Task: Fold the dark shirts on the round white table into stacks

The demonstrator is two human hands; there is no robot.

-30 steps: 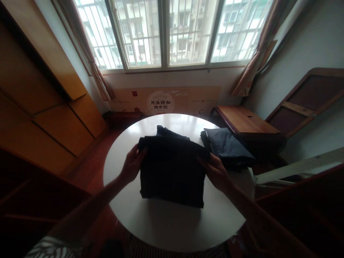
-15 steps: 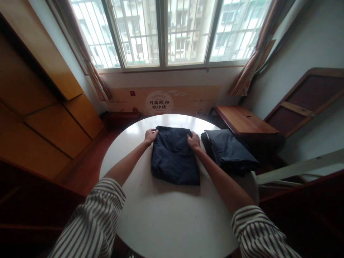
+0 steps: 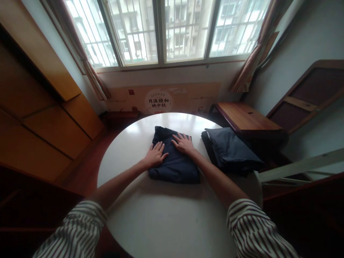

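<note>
A folded dark navy cloth item [image 3: 174,168], perhaps a garment, lies on the round white table [image 3: 172,215]. On its left part my left hand [image 3: 155,156] rests flat with the fingers spread. Higher up and to the right, my right hand [image 3: 183,143] presses on the same cloth, palm down and fingers apart. Neither hand grips anything. Part of the cloth is hidden under both hands. To the right sits a stack of folded dark cloth [image 3: 231,147], apart from my hands.
Beyond the table on the right stands a low wooden bench or small table [image 3: 249,116]. A pale rail [image 3: 301,166] runs close to the table's right edge. Wooden cabinets [image 3: 53,122] line the left side, and a barred window [image 3: 161,32] is at the back.
Both hands have let go of the cloth's upper corners. They have come down onto its top and now lie flat with fingers spread. My view has shifted slightly.
</note>
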